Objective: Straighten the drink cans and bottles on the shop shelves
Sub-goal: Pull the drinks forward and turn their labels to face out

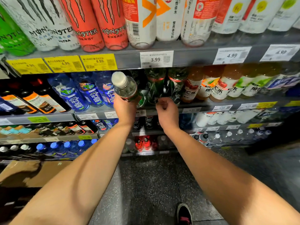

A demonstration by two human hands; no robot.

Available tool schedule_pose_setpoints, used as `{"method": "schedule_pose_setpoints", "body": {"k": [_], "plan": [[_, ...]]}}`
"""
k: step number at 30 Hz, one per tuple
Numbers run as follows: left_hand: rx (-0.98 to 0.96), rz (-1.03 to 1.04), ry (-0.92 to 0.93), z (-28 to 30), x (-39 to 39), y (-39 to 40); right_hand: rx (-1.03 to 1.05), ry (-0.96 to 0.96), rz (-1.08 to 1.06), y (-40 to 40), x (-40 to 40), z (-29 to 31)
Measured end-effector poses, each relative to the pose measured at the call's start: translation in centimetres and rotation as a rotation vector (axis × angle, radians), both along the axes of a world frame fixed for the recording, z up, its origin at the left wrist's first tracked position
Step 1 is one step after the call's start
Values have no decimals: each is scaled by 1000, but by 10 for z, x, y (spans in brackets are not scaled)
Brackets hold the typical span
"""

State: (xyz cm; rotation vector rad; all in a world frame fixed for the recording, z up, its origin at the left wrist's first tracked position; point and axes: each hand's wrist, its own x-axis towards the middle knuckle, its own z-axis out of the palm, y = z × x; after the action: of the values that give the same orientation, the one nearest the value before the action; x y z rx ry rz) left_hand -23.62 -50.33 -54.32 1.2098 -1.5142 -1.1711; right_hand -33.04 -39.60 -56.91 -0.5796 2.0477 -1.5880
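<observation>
The left hand grips a clear bottle with a white cap from below, its fingers wrapped around the lower body so the bottle tilts with the cap leaning up and to the left, out in front of the second shelf. Just left of those fingers stands a row of blue bottles on the same shelf, and further left are dark bottles with orange labels.

The right hand reaches to the shelf edge with its fingers curled at the base of the dark green bottles; whether they actually pinch one of them cannot be told. To the right of these fingers runs a line of juice bottles with white labels. Above both hands, the top shelf carries red energy cans and white energy cans, with a white price tag marked 3.99 directly over the fingers. Below, a dark shoe stands on the speckled floor.
</observation>
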Motion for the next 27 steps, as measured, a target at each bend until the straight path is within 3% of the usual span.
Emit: {"method": "schedule_pose_setpoints", "body": {"k": [6, 13, 19, 27], "plan": [[-60, -38, -9, -3, -11, -10, 28, 44, -16, 7, -12, 3], [-19, -210, -226, -4, -23, -37, 49, 293, -299, 0, -21, 10], [9, -151, -168, -20, -19, -27, 191, 285, -211, -6, -36, 2], [-19, -129, -203, -28, -13, -17, 201, 373, -205, -6, -54, 1]]}}
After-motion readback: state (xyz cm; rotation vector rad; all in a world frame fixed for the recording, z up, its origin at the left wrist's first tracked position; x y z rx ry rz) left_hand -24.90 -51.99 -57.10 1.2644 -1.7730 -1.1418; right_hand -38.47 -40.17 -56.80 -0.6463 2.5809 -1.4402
